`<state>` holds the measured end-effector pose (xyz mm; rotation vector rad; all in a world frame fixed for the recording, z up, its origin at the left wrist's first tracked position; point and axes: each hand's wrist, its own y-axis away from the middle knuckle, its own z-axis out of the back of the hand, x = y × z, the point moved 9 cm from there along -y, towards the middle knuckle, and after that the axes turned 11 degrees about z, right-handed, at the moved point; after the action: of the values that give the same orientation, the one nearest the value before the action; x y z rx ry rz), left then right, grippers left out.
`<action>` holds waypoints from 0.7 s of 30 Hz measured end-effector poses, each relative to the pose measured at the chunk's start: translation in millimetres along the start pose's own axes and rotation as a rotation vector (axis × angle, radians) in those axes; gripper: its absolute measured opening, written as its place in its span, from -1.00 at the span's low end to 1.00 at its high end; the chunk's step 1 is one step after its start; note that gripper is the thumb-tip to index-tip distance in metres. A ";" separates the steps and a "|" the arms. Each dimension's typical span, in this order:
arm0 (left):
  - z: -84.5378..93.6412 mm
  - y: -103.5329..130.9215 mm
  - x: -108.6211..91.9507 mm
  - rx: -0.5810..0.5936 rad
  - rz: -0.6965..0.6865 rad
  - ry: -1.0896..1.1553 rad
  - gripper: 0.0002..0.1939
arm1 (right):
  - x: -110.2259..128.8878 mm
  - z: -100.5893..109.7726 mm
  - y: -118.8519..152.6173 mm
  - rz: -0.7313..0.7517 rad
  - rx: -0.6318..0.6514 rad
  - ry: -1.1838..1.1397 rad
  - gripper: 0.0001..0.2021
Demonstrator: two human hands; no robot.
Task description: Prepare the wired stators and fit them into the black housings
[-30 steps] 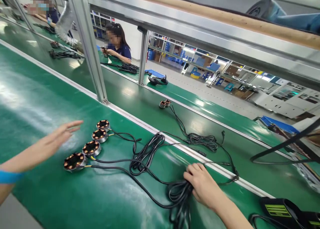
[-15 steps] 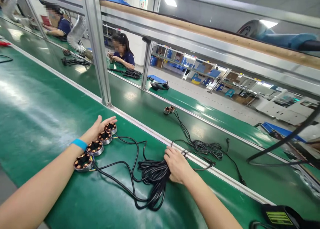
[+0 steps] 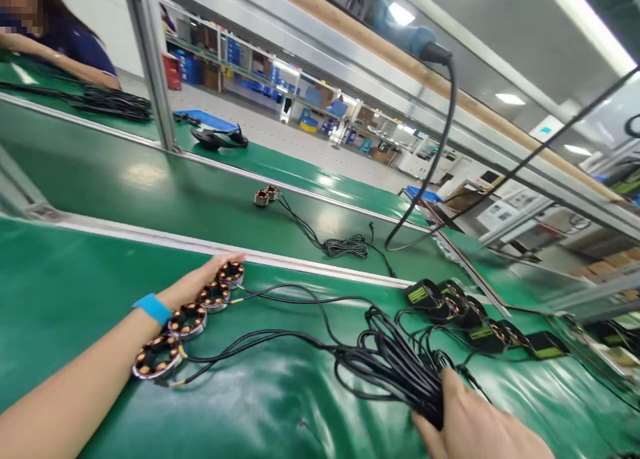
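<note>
Several round copper-wound coils (image 3: 187, 320) stand in a slanting row on the green mat (image 3: 240, 405), along the inner side of my left wrist and hand. My left hand (image 3: 225, 264) reaches past the farthest coil; its fingers are mostly hidden, and their grip is unclear. Black cables run from the coils to a looped bundle (image 3: 395, 359) at the right. My right hand (image 3: 467, 415) is closed round the near right end of that bundle.
Several black parts with yellow-green labels (image 3: 487, 335) lie at the right. Beyond the metal rail (image 3: 150, 240), two small coils (image 3: 265, 195) with a coiled cable (image 3: 347, 245) lie on the belt. A person (image 3: 65, 42) sits at the far left.
The view has swung right. My right hand has carried the cable bundle rightward, drawing the cables out longer from the coils. The labelled black parts have come more into view.
</note>
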<state>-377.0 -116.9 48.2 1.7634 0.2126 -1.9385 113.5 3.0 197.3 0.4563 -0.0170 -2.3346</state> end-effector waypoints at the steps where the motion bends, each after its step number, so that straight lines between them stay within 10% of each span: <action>1: -18.2 -5.1 -4.5 0.033 -0.022 -0.031 0.09 | -9.1 -0.1 3.0 -0.065 -0.015 0.005 -0.61; 4: -49.2 -19.8 -13.9 0.045 -0.073 -0.115 0.06 | -11.3 -1.8 -10.3 -0.023 -0.087 -0.040 -0.37; 8: -28.8 -59.7 -29.0 -0.133 -0.073 -0.248 -0.10 | 1.6 -12.0 -66.8 0.180 -0.046 -0.216 -0.29; 14: 19.3 -147.3 -75.2 -0.381 -0.111 -0.512 -0.22 | 56.9 12.6 -219.2 0.338 -0.095 -0.363 -0.45; 21: -3.5 -155.4 -56.1 -0.495 -0.160 -0.680 -0.31 | 150.2 26.0 -393.9 0.227 -0.199 -0.453 -0.28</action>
<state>-444.1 32.8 68.1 0.7447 0.5394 -2.2298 -260.4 182.4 116.7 -0.1705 -0.0493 -2.1405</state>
